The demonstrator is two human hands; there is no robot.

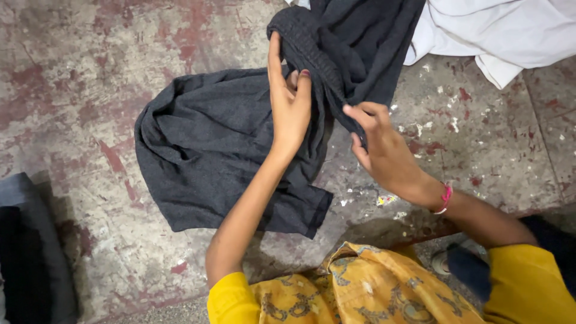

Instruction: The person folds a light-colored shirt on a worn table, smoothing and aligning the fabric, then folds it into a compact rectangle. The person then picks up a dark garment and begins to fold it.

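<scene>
left hand (289, 99) pinches the ribbed band of the dark grey garment (210, 144), which sprawls on the worn reddish floor (78, 78). right hand (381, 144) clamps a fold beside it, apparently thumb-and-fingers. white cloth (510, 30) lies beyond.

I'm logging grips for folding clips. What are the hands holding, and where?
Both the left hand and right hand grip the dark grey garment along its ribbed waistband.

Dark grey garment (210, 144) crumpled on worn floor (ribbed waistband lifted).
</scene>
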